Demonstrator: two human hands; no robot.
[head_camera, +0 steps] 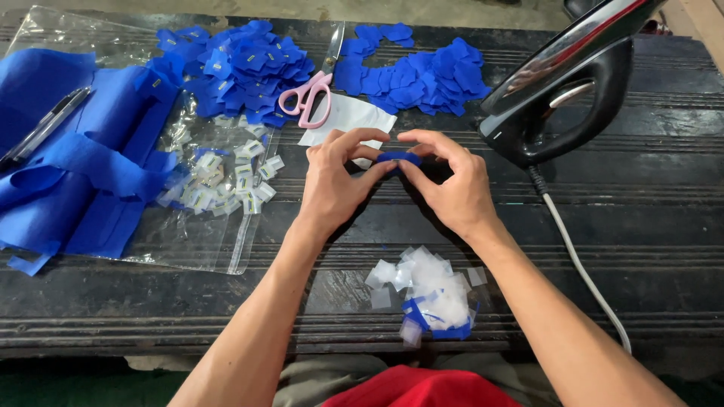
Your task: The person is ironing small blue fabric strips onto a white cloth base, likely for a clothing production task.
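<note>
A small blue fabric piece is pinched between both hands above the dark desk — left hand and right hand equally near, fingertips clamped on its ends — its long axis lying left to right.

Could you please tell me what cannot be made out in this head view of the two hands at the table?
- Blue fabric piece: mostly hidden by the fingers of the left hand and right hand.
- Iron: top cut off by the frame edge.
- Small tags in the plastic bag: print too small to tell.
</note>
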